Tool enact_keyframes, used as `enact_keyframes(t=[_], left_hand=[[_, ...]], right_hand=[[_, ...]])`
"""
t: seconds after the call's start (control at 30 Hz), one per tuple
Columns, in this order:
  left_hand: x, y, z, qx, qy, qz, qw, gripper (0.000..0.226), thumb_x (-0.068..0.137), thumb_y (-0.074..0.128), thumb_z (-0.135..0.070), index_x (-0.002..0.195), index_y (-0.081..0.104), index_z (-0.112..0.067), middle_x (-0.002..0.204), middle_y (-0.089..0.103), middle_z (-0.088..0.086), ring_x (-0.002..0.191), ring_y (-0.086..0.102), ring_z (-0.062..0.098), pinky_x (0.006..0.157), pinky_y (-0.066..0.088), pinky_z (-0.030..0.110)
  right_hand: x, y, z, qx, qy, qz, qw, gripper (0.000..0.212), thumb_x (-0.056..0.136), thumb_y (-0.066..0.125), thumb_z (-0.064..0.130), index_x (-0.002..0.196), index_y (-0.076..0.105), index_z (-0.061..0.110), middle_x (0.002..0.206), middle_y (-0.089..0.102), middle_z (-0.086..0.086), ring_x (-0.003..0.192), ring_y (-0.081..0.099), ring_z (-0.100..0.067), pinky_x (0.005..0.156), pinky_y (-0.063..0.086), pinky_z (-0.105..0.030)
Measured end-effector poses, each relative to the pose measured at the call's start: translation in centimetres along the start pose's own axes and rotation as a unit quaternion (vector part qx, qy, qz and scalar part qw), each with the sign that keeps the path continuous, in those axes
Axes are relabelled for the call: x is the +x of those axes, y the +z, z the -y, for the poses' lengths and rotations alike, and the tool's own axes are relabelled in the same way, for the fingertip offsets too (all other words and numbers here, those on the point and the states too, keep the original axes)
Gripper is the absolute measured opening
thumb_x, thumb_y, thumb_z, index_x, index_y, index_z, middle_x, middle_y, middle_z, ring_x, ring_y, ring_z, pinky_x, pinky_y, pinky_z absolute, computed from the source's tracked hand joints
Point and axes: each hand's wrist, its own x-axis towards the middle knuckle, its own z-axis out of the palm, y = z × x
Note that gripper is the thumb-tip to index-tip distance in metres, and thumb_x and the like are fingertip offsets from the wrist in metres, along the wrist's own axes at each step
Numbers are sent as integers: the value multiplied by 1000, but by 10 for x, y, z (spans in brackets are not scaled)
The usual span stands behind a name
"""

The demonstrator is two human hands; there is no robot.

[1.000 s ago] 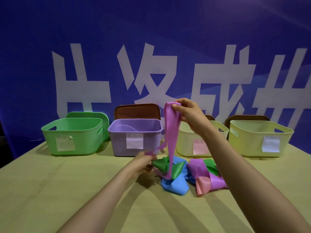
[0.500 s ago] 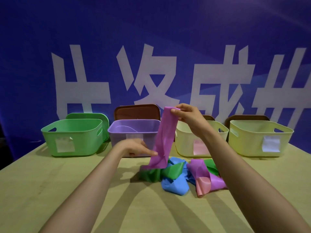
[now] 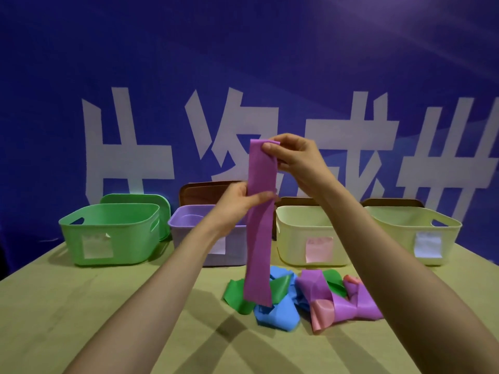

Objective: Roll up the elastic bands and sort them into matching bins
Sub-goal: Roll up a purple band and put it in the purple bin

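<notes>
Where the table (image 3: 67, 306) meets the blue banner (image 3: 243, 63) with its big white characters, four bins stand in a row. A green bin (image 3: 110, 233) is at the left and a purple bin (image 3: 186, 230) stands next to it. Then come a cream bin with a pink label (image 3: 297, 238) and a cream bin with a white label (image 3: 399, 233) at the far right. A green lid (image 3: 151, 201) leans behind the green one, and a brown lid (image 3: 199, 193) stands behind the purple one.

Nearer me, loose bands lie heaped together on the table: a green band (image 3: 237, 295), a blue band (image 3: 278, 314), a pink band (image 3: 321, 314) and a second purple band (image 3: 316, 287) twisted among them. The person's left forearm crosses the front of the purple bin and hides most of its label. The right forearm covers the right edge of the heap.

The long purple band (image 3: 259, 238) hangs in the air, flat and unrolled, in front of the gap between the purple bin and the pink-labelled one. Its lower end dangles in front of the heap, and I cannot tell whether it touches.

The right hand (image 3: 294, 157) is raised highest and pinches the band's top end between thumb and fingertips. The left hand (image 3: 237, 203) sits lower and grips the band partway down, thumb across the front and fingers behind it.
</notes>
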Motion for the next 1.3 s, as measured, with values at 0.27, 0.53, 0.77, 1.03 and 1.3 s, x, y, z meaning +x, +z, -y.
enact_keyframes(t=[0.27,0.53,0.77,1.03,1.3], left_hand=[[-39,25,82,-24,-112,48,992,19,89,58,0,108,61,2,85,73,2,73,70,9,67,57,22],[-21,13,42,-30,-5,11,999,22,88,62,-8,108,61,-17,99,70,-6,88,66,3,76,52,16],[-11,18,30,-67,-69,9,995,11,97,49,-13,105,54,-17,98,61,4,82,59,10,73,46,24],[-12,32,34,29,40,-89,995,36,79,74,-18,111,56,-19,108,65,-3,99,61,11,77,51,15],[-13,30,29,-79,-24,-9,997,31,93,34,5,104,60,-9,86,72,1,77,69,7,67,52,19]], right_hand=[[2,-22,3,-10,8,-74,997,22,87,65,19,106,65,7,92,68,-4,85,66,-11,74,56,-25],[-23,-18,-5,-31,36,-7,999,9,88,64,13,96,65,9,92,65,-6,85,63,-11,74,56,-25],[-27,-19,-5,-188,35,10,981,13,94,56,12,103,64,16,78,55,-5,71,53,-10,63,46,-19],[-28,-12,-3,-126,135,6,983,23,97,50,18,100,69,5,93,70,-11,82,69,-16,71,57,-19],[-27,-16,-6,-355,23,27,934,7,86,67,25,93,65,24,88,53,4,79,50,-8,67,44,-17]])
